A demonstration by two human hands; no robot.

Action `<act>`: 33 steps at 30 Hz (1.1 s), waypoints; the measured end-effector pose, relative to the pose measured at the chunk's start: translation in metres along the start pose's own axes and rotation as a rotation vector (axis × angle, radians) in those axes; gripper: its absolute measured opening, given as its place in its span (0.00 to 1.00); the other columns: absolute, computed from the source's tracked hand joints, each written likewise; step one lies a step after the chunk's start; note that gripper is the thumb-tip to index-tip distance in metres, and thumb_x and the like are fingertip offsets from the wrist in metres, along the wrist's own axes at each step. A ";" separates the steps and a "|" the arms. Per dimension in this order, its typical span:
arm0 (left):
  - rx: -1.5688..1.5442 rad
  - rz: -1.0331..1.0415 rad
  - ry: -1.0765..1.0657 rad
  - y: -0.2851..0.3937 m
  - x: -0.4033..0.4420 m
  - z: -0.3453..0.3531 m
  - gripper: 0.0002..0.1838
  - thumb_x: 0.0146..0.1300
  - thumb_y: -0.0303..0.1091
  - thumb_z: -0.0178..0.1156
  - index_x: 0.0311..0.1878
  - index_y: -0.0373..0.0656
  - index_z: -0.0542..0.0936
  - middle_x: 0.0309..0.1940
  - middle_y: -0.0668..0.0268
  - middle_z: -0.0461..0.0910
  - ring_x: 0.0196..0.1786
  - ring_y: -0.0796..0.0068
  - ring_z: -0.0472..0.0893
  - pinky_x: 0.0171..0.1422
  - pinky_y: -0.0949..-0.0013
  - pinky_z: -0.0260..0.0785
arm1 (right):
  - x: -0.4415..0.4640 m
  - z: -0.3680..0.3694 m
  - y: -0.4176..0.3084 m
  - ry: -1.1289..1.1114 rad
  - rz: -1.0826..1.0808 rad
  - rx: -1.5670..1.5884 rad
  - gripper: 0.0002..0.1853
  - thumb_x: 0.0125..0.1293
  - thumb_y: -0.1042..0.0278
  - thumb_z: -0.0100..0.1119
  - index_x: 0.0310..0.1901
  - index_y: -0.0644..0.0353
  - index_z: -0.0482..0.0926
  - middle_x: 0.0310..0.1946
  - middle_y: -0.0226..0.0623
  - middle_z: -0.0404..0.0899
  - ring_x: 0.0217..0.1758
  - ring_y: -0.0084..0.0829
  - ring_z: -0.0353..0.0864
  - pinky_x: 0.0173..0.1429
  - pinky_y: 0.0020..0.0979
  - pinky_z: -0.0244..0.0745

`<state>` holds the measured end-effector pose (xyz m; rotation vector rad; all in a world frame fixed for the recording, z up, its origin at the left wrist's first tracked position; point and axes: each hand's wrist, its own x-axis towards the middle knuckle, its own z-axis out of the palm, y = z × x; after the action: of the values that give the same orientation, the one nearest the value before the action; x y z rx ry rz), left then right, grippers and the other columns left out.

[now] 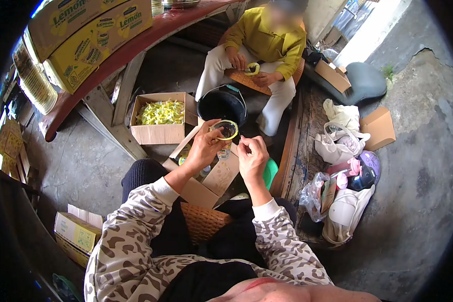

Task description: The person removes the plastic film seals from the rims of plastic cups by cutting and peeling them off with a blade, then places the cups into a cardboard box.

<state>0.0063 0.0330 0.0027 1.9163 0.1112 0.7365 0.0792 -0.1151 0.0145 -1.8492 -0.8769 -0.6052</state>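
My left hand [202,148] is closed around a clear plastic cup [224,151] with a yellow rim, its mouth tipped up toward me. Close to the right side of that rim, my right hand [253,158] is pinched shut; a thin dark bit shows at its fingertips, too small to name. Just beyond the cup stands a black bucket [214,106] with a wire handle. Beneath my hands is an open cardboard box [199,192] with several cups partly visible inside. To the left, another cardboard box [158,135] holds a heap of yellow strips or scraps.
Across from me sits a person in a yellow top [267,38], holding a yellow-rimmed cup [252,69]. Lemon-printed cartons [98,45] and stacked cups [35,75] rest on a red table [118,50] at left. Bags [340,214] lie at right; a green item [270,173] is by my right wrist.
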 end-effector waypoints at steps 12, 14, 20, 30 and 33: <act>-0.016 -0.023 -0.007 -0.008 -0.002 0.003 0.16 0.60 0.32 0.70 0.47 0.31 0.82 0.64 0.48 0.69 0.56 0.55 0.80 0.54 0.63 0.78 | -0.003 0.009 0.005 0.014 -0.031 -0.090 0.07 0.56 0.79 0.67 0.32 0.60 0.77 0.27 0.37 0.73 0.30 0.40 0.77 0.34 0.40 0.73; 0.029 0.022 -0.008 -0.010 -0.002 0.003 0.18 0.60 0.32 0.70 0.50 0.31 0.82 0.63 0.48 0.70 0.57 0.56 0.80 0.52 0.64 0.78 | -0.004 0.010 0.006 0.014 -0.019 -0.086 0.07 0.56 0.79 0.67 0.32 0.59 0.77 0.27 0.37 0.73 0.30 0.40 0.77 0.34 0.40 0.73; 0.084 0.041 -0.017 -0.008 -0.001 0.001 0.19 0.59 0.30 0.71 0.51 0.31 0.82 0.62 0.47 0.71 0.57 0.55 0.80 0.55 0.61 0.77 | -0.001 0.007 0.005 0.009 -0.054 -0.129 0.07 0.56 0.79 0.67 0.32 0.60 0.78 0.27 0.37 0.72 0.32 0.40 0.77 0.35 0.40 0.73; -0.005 0.003 -0.161 0.011 -0.006 0.006 0.10 0.56 0.30 0.70 0.40 0.38 0.85 0.67 0.44 0.68 0.64 0.46 0.75 0.62 0.56 0.72 | 0.005 0.008 0.027 0.056 0.157 0.050 0.06 0.54 0.83 0.67 0.32 0.63 0.81 0.26 0.38 0.76 0.26 0.34 0.80 0.30 0.33 0.74; 0.098 0.088 -0.068 -0.002 -0.003 0.006 0.09 0.57 0.30 0.70 0.40 0.38 0.85 0.68 0.45 0.66 0.68 0.45 0.70 0.68 0.54 0.66 | 0.002 0.006 0.017 0.009 0.120 0.070 0.07 0.54 0.83 0.68 0.33 0.63 0.81 0.26 0.37 0.76 0.27 0.34 0.80 0.31 0.33 0.75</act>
<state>0.0075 0.0280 -0.0023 2.0478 0.0211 0.7346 0.0944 -0.1139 0.0042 -1.8205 -0.7656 -0.5011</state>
